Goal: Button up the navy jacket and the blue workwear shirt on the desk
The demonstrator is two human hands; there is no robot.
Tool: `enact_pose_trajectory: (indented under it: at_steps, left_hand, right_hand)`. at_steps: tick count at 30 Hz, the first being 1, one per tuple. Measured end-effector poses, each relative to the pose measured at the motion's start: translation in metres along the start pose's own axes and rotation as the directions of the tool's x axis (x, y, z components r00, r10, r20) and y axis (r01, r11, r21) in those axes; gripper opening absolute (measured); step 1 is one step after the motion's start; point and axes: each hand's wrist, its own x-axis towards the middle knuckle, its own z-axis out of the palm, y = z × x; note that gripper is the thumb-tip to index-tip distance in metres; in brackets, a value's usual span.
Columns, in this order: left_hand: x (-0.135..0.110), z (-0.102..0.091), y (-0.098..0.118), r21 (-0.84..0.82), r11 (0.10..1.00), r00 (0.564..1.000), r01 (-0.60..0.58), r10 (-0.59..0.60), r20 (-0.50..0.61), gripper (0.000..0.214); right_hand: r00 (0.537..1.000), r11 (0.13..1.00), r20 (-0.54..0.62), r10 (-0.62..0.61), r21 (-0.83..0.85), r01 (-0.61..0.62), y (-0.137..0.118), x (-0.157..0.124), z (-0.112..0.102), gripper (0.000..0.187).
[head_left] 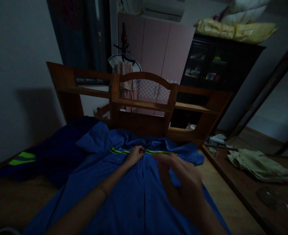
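High on the blue shirt [124, 195], my left hand [135, 155] curls at the front edge, perhaps steadying it; whether it grips, I can't tell. My right hand [186, 176] hovers, loosely open, empty. Face-up beside a dark-blue garment [58, 153], the shirt presumably keeps its buttons [139, 213] reachable.

Over the remote feed I record a dimly lit room. The pale left wall [16, 49] bears a soft shadow, beside a dark curtain [85, 39]. I note a wooden headboard [139, 124] with open shelves and an arched middle rail. Behind it stands a pink wardrobe [156, 49] with a checkered band, below an air conditioner [163, 12]. To its right I log a black cabinet [226, 73] with glass-fronted doors.
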Motion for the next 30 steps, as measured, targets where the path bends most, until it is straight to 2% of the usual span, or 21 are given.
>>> enact_pose_trajectory:
  at_steps: [3,5,7,9,15,21,25,30]
  left_hand:
    - [-0.005,-0.002,0.006,0.059,0.998,0.999,-0.027,0.029,-0.026,0.016]
    - [-0.007,-0.003,0.008,0.087,0.996,0.999,-0.026,0.029,-0.037,0.013]
    - [-0.006,-0.005,0.009,0.107,0.994,0.998,-0.018,0.024,-0.056,0.010]
    - [-0.004,-0.007,0.009,0.119,0.993,0.996,-0.005,0.016,-0.088,0.007]
    - [0.014,-0.013,0.008,0.083,0.995,0.982,0.056,-0.039,-0.187,0.006]
    - [0.007,-0.007,0.001,-0.060,0.996,0.987,0.067,-0.075,-0.140,0.008]
    - [0.010,-0.001,-0.006,-0.185,0.975,0.979,0.124,-0.150,-0.135,0.012]
    - [0.025,0.008,-0.007,-0.313,0.936,0.961,0.160,-0.220,-0.166,0.012]
  right_hand:
    - [0.975,0.969,0.053,0.214,-0.137,-0.205,0.059,0.045,0.048,0.016]
    - [0.903,0.903,0.123,0.411,-0.192,-0.385,0.099,0.056,0.080,0.015]
    - [0.876,0.879,0.130,0.464,-0.185,-0.439,0.130,0.054,0.103,0.019]
    - [0.867,0.871,0.120,0.485,-0.157,-0.465,0.149,0.048,0.118,0.026]
    - [0.840,0.849,0.127,0.527,-0.044,-0.526,0.173,0.044,0.131,0.033]
    - [0.840,0.838,0.081,0.536,0.071,-0.541,0.184,0.040,0.148,0.031]
    - [0.852,0.838,0.023,0.522,0.172,-0.518,0.189,0.036,0.154,0.034]
    - [0.883,0.836,-0.010,0.468,0.330,-0.439,0.189,0.034,0.151,0.038]
